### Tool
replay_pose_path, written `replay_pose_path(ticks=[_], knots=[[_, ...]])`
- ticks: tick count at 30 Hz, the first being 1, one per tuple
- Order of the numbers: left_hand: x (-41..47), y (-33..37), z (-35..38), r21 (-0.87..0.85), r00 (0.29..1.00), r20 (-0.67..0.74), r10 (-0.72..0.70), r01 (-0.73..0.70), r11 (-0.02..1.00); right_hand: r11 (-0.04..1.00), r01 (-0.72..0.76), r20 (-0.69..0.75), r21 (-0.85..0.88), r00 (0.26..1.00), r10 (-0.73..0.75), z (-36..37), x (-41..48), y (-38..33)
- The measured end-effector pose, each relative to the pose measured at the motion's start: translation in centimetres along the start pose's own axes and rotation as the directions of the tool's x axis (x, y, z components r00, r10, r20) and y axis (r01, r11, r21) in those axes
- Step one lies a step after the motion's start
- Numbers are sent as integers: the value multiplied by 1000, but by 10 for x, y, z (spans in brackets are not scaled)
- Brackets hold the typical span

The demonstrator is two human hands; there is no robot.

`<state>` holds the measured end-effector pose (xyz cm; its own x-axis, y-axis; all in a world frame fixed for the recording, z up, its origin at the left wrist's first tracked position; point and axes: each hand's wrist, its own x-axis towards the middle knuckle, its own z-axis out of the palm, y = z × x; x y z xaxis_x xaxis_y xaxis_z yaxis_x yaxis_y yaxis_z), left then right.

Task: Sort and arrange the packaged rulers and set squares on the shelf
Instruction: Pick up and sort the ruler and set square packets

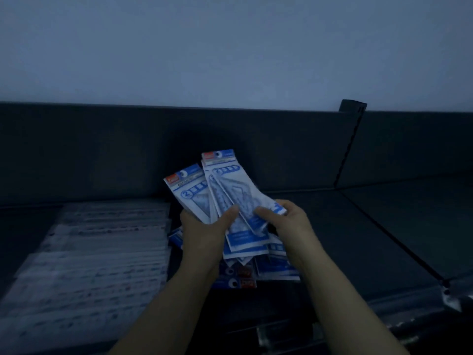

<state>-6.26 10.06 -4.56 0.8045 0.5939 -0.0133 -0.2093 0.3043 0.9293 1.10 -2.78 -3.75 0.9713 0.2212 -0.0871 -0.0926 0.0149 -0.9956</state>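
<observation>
Pkts (pixel 238 190) betw. L fingers (pixel 226 213), R fingers (pixel 267 213)

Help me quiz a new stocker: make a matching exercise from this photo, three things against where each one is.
Things:
1. clear-sleeved rulers
2. loose packet pile
3. fanned packets

Places:
A. gripped by the left hand and right hand
B. in rows on the left of the shelf
C. lying on the shelf beneath both hands

Pairs: 1-B, 2-C, 3-A
</observation>
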Motion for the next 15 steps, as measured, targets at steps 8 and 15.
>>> replay_pose_path(ticks=[8, 15], knots=[[-9, 1, 18, 93, 997, 72, 3, -10, 996, 994, -15, 371, -109, 927, 55, -5, -19, -7], [-10, 6, 52, 40, 969, 201, -142, 136, 990, 985, 172, 419, -9, 895, -152, -37, -21, -28]])
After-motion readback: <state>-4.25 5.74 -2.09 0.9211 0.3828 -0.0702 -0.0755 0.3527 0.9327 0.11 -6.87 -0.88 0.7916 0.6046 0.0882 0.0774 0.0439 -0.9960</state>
